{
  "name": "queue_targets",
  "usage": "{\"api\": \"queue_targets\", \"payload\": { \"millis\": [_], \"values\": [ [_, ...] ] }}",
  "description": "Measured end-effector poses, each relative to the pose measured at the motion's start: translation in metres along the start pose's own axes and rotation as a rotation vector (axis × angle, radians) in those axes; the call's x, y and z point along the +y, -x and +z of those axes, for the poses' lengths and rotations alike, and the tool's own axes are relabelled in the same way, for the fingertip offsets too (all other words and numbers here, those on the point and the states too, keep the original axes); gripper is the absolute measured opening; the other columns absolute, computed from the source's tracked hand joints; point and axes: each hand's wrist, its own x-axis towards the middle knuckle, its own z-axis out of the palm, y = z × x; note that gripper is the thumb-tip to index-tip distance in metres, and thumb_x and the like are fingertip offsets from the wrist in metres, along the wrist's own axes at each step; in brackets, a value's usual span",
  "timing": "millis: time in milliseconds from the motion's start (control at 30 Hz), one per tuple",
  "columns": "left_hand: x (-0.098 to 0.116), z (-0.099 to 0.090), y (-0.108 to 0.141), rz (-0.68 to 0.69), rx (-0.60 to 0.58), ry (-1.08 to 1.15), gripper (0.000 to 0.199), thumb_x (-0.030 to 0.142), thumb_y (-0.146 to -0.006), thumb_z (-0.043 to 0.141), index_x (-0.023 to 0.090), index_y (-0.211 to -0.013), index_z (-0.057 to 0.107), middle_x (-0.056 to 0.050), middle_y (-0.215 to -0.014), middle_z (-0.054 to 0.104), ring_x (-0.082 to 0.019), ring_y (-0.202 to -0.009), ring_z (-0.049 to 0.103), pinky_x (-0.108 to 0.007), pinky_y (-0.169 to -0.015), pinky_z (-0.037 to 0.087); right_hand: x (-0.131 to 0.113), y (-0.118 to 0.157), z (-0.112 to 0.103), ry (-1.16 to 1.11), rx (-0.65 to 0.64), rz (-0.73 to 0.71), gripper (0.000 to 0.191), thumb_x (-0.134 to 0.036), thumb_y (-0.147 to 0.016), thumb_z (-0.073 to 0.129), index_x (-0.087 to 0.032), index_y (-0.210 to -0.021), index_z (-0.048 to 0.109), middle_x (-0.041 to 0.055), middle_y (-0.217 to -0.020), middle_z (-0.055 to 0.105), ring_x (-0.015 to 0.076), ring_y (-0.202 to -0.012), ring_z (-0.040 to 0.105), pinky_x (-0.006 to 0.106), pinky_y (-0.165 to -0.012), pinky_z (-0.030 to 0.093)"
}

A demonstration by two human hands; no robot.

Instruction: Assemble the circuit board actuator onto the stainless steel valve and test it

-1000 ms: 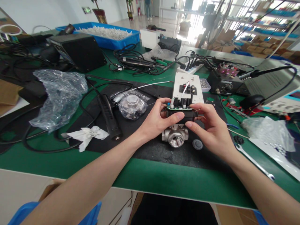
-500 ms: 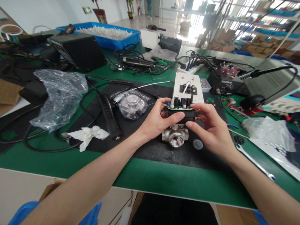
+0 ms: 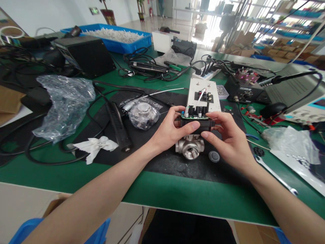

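My left hand (image 3: 175,130) grips the left side of a black actuator housing (image 3: 199,126), its thumb across the front. On the housing's other side, my right hand (image 3: 227,135) holds it between thumb and fingers. A green circuit board (image 3: 194,117) with several upright components sits in the top of the housing. Directly below is a steel ball valve (image 3: 191,149), its round port facing me; whether they are joined is partly hidden. A grey round cap (image 3: 214,156) lies right of the valve. Behind the board stands a light panel box (image 3: 203,84) with switches.
A bagged metal valve (image 3: 144,113) and a black cylindrical tool (image 3: 119,128) lie left on the dark mat. At right are a wrench (image 3: 276,176) and a soldering station (image 3: 245,89). Crumpled plastic (image 3: 66,105), white tissue (image 3: 96,145) and a blue tray (image 3: 137,42) occupy the left and back.
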Motion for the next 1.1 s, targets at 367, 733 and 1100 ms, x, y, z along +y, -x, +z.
{"api": "queue_targets", "payload": {
  "millis": [367,733,1100],
  "values": [
    [-0.004,-0.004,-0.001,0.005,-0.037,0.036,0.084,0.066,-0.081,0.085,0.021,-0.140,0.047,-0.014,-0.132,0.066,-0.025,-0.108,0.071,-0.035,-0.091,0.058,0.001,0.000,-0.001,0.009,0.002,-0.006,0.047,-0.038,-0.096,0.080,-0.039,-0.140,0.063,0.0052,-0.139,0.060,0.0301,-0.129,0.060,0.049,-0.103,0.058],
    [-0.008,-0.010,-0.009,-0.156,0.010,0.237,0.085,0.094,-0.086,0.047,0.025,-0.135,0.057,-0.012,-0.117,0.068,-0.025,-0.087,0.073,-0.034,-0.068,0.061,0.011,-0.001,-0.009,-0.129,-0.008,0.074,0.048,-0.037,-0.092,0.083,-0.036,-0.136,0.062,0.0045,-0.137,0.062,0.0267,-0.125,0.063,0.041,-0.099,0.060],
    [-0.009,-0.008,-0.008,-0.121,0.012,0.195,0.082,0.092,-0.087,0.050,0.023,-0.130,0.060,-0.011,-0.114,0.072,-0.024,-0.088,0.074,-0.033,-0.073,0.059,0.008,-0.001,-0.005,-0.116,0.012,0.073,0.048,-0.036,-0.092,0.083,-0.036,-0.136,0.063,0.0054,-0.139,0.062,0.0275,-0.129,0.062,0.042,-0.100,0.060]
  ]
}}
